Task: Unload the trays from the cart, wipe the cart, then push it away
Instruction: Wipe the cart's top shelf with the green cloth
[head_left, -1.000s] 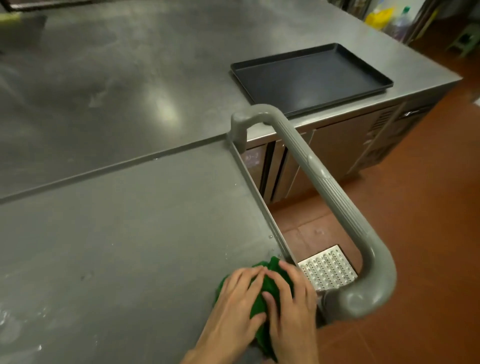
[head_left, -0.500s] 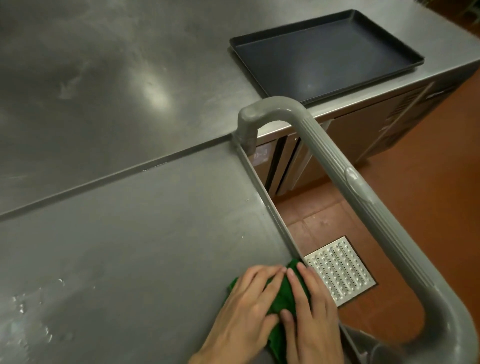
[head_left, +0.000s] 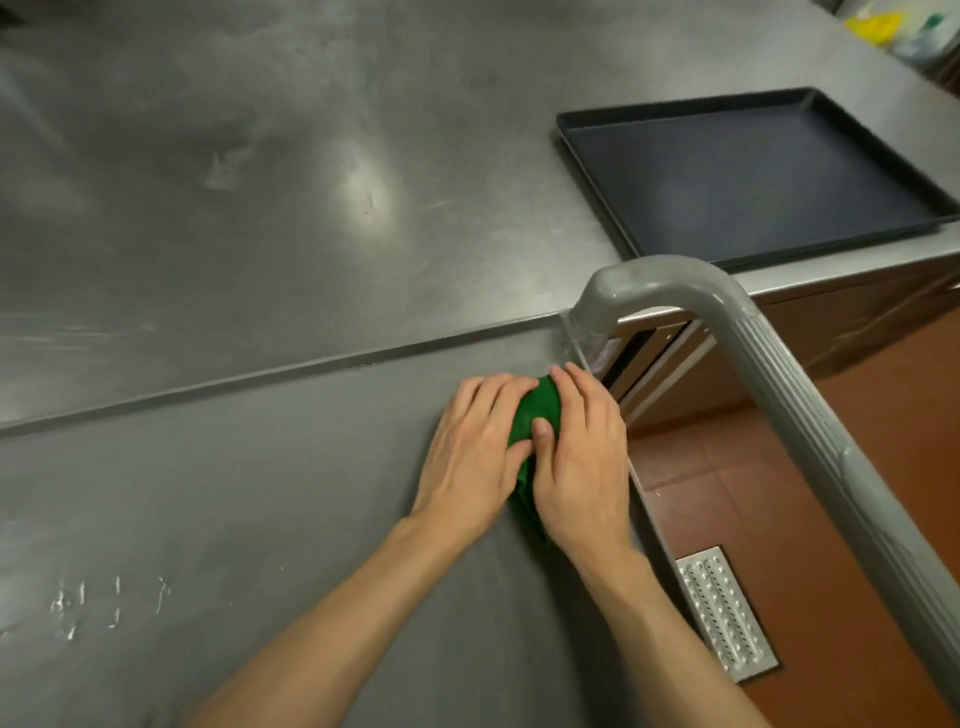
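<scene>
Both hands flat on a green cloth (head_left: 537, 415), pressing it down onto the cart (head_left: 260, 519) top, up near the 1 o'clock corner right by the handle (head_left: 769, 374) post. Left hand (head_left: 472, 447) on the 9 o'clock side of the cloth, right hand (head_left: 582, 457) on the 3 o'clock side, thumbs meeting in the middle. Fingers (head_left: 498, 395) stretched out and only a bit curled, not gripping anything, just pinning the cloth under the palms. Makes sense for scrubbing: two hands means more weight, and the bunched cloth stays put under them.

Right hand riding just beside the raised edge, probably to get the grime along that lip.

Tray (head_left: 753, 171) already sitting on the tabletop (head_left: 260, 182) at 1 o'clock, well apart from the hands, so unloading looks done, at least on the part of the cart top in view. Cart butted up against the tabletop edge, which likely keeps it from rolling while pushed on.

Some wet streaks at 8 o'clock on the cart top. Looks like mid-wipe, pushing away not yet started.
</scene>
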